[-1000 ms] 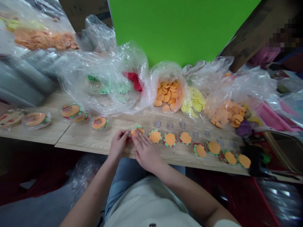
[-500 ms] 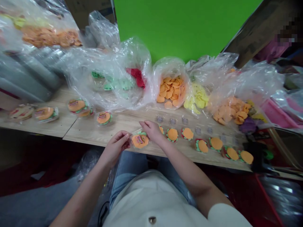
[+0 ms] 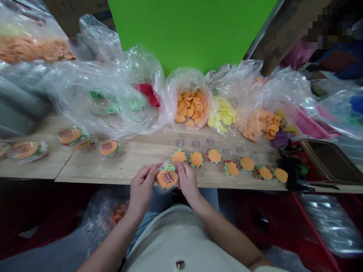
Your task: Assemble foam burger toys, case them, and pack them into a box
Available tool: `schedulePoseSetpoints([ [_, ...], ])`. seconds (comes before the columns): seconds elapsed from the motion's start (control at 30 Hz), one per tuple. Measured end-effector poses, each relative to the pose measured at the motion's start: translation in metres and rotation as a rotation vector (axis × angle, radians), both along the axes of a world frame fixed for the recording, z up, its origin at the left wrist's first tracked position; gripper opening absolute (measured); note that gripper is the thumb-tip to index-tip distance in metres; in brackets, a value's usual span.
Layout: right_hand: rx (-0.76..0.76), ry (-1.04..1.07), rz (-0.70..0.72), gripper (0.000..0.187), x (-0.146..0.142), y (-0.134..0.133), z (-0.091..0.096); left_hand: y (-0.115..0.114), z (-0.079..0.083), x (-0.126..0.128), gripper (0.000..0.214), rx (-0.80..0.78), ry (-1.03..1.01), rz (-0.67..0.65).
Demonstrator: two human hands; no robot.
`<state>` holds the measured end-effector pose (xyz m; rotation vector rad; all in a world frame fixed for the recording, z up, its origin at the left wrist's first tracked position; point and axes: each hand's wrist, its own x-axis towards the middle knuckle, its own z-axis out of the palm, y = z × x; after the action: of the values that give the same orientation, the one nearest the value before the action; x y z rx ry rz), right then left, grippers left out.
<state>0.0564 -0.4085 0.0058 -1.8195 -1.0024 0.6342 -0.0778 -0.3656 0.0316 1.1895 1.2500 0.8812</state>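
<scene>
Orange bun and green frill under clear plastic: toy burger (image 3: pixel 168 179) in a clear case (image 3: pixel 162 190), held at the near edge of the tabletop (image 3: pixel 93 170), straight ahead of the body and between both hands. Pinched at its left side by thumb and fingers of the left hand (image 3: pixel 143 186); gripped likewise at its right side by the right hand (image 3: pixel 189 183), fingertips there partly hidden. About equally close to both hands, bun side up, longer axis seeming to run away from the body. Just beyond the right hand, a plain-topped burger (image 3: pixel 178 155), first in a ragged row stretching rightwards, with small greyish pieces (image 3: pixel 180 142) behind. To the left, well apart from the left hand, a printed burger (image 3: pixel 109 147) in clear packaging. On the held bun, a burger picture with pinkish lettering, too small to read. Case fully closed or not: cannot tell.
</scene>
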Motion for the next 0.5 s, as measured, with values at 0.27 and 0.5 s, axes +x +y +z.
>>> schedulePoseSetpoints([
  [0.27,0.102,0.057,0.078,0.041,0.023,-0.007,0.001,-0.023,-0.001,0.005,0.034,-0.028,-0.033,-0.038],
  [0.5,0.032,-0.228,0.341,0.042,0.048,0.019,0.026,0.007,0.026,0.007,0.055,-0.201,-0.083,-0.506],
])
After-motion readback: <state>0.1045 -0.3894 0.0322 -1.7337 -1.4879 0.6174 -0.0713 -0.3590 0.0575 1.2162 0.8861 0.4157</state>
